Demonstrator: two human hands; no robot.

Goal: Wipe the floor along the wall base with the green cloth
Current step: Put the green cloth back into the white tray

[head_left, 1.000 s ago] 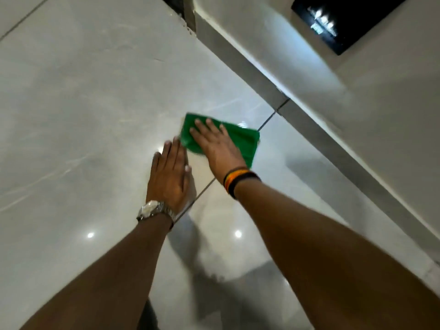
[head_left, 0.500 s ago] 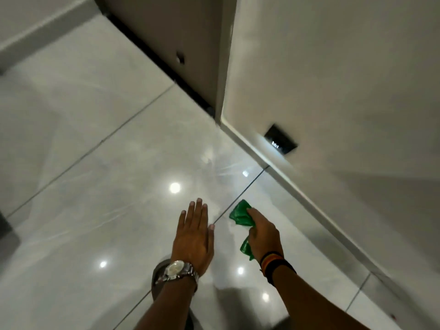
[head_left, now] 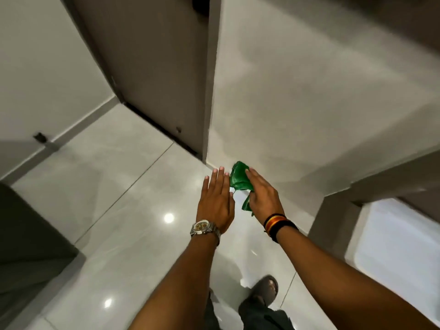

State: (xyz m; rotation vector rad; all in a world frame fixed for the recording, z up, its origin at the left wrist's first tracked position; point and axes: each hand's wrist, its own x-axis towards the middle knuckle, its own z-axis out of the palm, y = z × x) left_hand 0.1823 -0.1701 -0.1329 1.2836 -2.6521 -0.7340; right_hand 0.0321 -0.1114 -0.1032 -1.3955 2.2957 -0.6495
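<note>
My right hand (head_left: 262,198), with striped bands on its wrist, holds the crumpled green cloth (head_left: 239,181) up in the air, well above the glossy grey tiled floor (head_left: 114,186). My left hand (head_left: 215,198), wearing a silver watch, hovers flat beside it with fingers straight and holds nothing. Its fingertips are close to the cloth's left edge. Both hands are in front of the pale wall (head_left: 309,103), near the corner where the wall base (head_left: 210,166) meets the floor.
A brown door (head_left: 152,67) stands past the wall corner, with a dark gap under it. A dark cabinet (head_left: 26,246) fills the left edge. My sandalled foot (head_left: 265,290) stands on the tiles below. A brown frame (head_left: 333,210) and a bright panel sit at right.
My right hand lifted the cloth off the floor, bunching it up. The view rose far above the floor, so both hands now hang in the air and the door came into sight.
</note>
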